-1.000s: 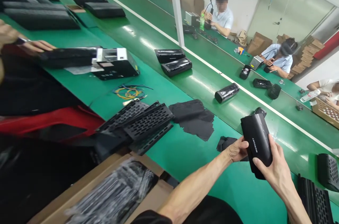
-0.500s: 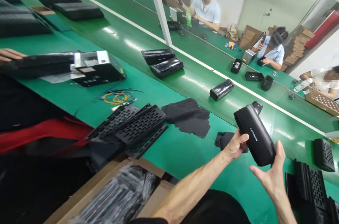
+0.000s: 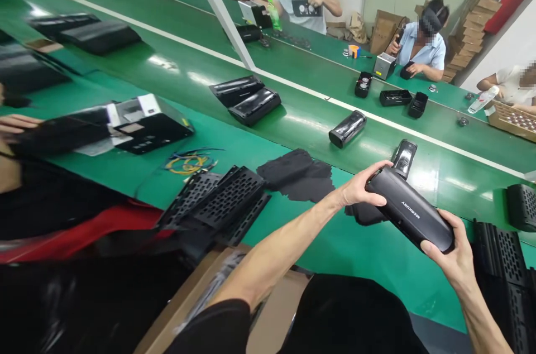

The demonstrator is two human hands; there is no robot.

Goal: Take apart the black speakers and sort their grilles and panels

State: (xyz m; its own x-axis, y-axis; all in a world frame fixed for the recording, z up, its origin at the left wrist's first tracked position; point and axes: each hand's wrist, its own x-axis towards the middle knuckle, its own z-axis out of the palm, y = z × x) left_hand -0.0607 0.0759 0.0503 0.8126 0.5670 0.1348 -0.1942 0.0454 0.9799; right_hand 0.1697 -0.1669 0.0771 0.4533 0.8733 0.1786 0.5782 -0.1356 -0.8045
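Observation:
Held between both hands over the green bench is a black speaker housing (image 3: 408, 209) with white MERKURY lettering on its smooth face. My left hand (image 3: 365, 186) grips its upper left end, thumb on the near side. Its lower right end sits in my right hand (image 3: 450, 245), thumb in front and fingers behind. Under and behind the held housing lies a small pile of black cloth pieces (image 3: 364, 214), partly covered. Another glossy black housing (image 3: 405, 157) stands just beyond it on the belt. A larger stack of black cloth sheets (image 3: 295, 175) lies to the left.
Perforated black grille panels (image 3: 228, 200) lie left, above an open cardboard box (image 3: 276, 315). More grilles (image 3: 505, 253) are stacked at right. The green belt (image 3: 301, 114) carries several housings. A co-worker's hand (image 3: 19, 122) is at far left; several people sit across the belt.
My right hand has closed on the housing's lower end, where it was open before. The housing has turned to lie flatter. A co-worker across the belt now holds up a black part with round drivers.

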